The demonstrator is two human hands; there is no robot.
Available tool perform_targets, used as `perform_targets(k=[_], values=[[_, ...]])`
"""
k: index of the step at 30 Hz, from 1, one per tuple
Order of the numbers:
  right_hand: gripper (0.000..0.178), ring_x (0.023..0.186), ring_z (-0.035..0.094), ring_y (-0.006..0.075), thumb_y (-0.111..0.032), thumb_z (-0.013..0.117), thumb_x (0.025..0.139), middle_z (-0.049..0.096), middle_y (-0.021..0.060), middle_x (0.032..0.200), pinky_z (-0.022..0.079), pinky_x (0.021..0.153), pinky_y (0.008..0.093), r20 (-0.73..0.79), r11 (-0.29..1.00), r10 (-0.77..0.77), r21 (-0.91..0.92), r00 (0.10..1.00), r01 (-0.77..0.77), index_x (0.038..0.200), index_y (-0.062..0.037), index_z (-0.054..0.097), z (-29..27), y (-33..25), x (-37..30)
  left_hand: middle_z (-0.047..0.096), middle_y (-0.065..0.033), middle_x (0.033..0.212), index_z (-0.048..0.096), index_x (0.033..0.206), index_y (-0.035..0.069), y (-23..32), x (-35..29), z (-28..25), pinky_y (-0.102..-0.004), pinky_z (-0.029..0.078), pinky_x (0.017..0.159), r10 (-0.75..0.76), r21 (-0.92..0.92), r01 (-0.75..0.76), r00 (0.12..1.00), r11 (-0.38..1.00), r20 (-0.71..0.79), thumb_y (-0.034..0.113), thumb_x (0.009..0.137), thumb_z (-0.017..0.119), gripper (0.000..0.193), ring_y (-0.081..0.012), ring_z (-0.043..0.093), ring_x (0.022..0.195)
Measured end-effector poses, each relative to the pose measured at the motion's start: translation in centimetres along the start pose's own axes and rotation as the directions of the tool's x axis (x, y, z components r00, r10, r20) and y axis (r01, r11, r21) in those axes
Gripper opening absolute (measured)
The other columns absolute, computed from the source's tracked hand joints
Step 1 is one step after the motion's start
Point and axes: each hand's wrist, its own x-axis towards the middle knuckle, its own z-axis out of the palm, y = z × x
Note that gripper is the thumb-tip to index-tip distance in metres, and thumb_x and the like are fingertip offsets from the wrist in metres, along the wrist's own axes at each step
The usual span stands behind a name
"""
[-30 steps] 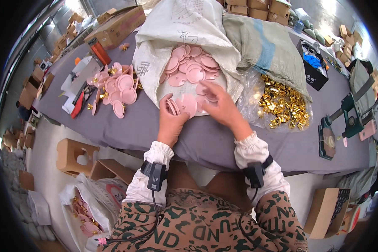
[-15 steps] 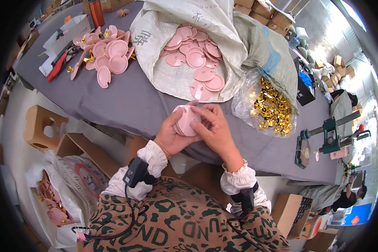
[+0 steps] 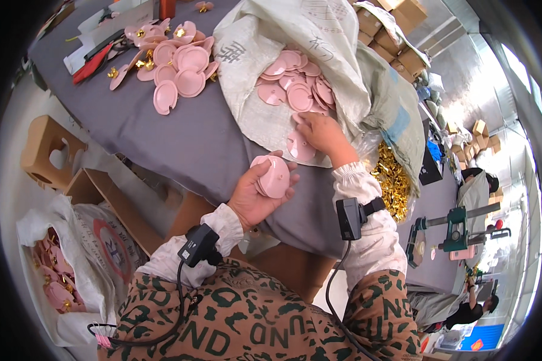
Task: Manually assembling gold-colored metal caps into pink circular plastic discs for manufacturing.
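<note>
My left hand (image 3: 251, 198) is closed around a small stack of round pink plastic discs (image 3: 274, 176), held just off the table's near edge. The top disc lies face up with a tiny hole near its middle. Out at the mouth of a white woven sack (image 3: 242, 99), my right hand (image 3: 326, 137) pinches the edge of a pink disc (image 3: 297, 118) between thumb and fingers. Another disc (image 3: 299, 148) lies on the sack's lip under that hand. More loose discs (image 3: 299, 96) fill the sack's opening, several with a small notch in the rim.
At the left lie pink discs with gold fittings (image 3: 190, 63) beside a red-handled tool (image 3: 92, 65). Right of the sack are shiny gold pieces (image 3: 392, 183) and a green press (image 3: 454, 231). A carton (image 3: 111, 201) and an open bag of pink pieces (image 3: 57, 280) stand lower left.
My right hand has left the stack and moved up to the discs at the sack's mouth. My left hand keeps the stack. The view has shifted slightly.
</note>
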Motion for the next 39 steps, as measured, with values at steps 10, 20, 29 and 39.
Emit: perform_targets(k=[10, 20, 29, 39], values=[[0.027, 0.098, 0.065, 0.0306, -0.025, 0.049, 0.098, 0.068, 0.0154, 0.106, 0.049, 0.084, 0.0355, -0.026, 0.485, 0.411, 0.853, 0.911, -0.194, 0.104, -0.0015, 0.062, -2.1, -7.3, -7.8, 0.055, -0.0130, 0.127, 0.046, 0.133, 0.015, 0.2, 0.5, 0.5, -0.0455, 0.046, 0.094, -0.022, -0.102, 0.017, 0.999, 0.995, -0.046, 0.036, 0.093, 0.059, 0.047, -0.0308, 0.054, 0.115], [0.030, 0.110, 0.059, 0.0353, -0.021, 0.060, 0.091, 0.062, 0.0190, 0.118, 0.046, 0.094, 0.0399, -0.380, 0.981, 0.103, 0.194, 0.919, -0.030, 0.114, -0.0024, 0.062, -1.1, -3.8, -7.0, 0.055, -0.0143, 0.127, 0.044, 0.136, 0.013, 0.2, 0.6, -0.4, -0.0416, 0.049, 0.084, -0.012, 0.024, 0.010, 0.996, 1.000, 0.088, 0.032, 0.091, 0.061, 0.052, -0.0276, 0.056, 0.107], [0.028, 0.098, 0.064, 0.0221, -0.017, 0.059, 0.094, 0.066, 0.0124, 0.112, 0.048, 0.091, 0.0338, -0.277, 0.749, 0.514, 0.606, 0.812, -0.267, 0.119, -0.0032, 0.058, -1.1, -2.6, -8.4, 0.060, -0.0080, 0.114, 0.047, 0.131, 0.015, -0.2, 0.4, -0.2, -0.0408, 0.050, 0.083, 0.019, 0.102, -0.023, 0.999, 0.994, 0.043, 0.024, 0.084, 0.072, 0.054, -0.0241, 0.060, 0.100], [0.016, 0.097, 0.060, 0.0131, -0.012, 0.061, 0.096, 0.065, 0.0106, 0.108, 0.047, 0.088, 0.0285, -0.154, 0.036, 0.511, 0.987, 0.845, 0.159, 0.103, 0.0005, 0.055, -2.9, -12.2, -14.6, 0.049, -0.0049, 0.120, 0.033, 0.138, 0.012, -1.1, -0.2, 1.8, -0.0376, 0.049, 0.086, 0.133, 0.451, -0.111, 0.991, 0.885, -0.017, 0.019, 0.082, 0.069, 0.066, -0.0177, 0.052, 0.108]])
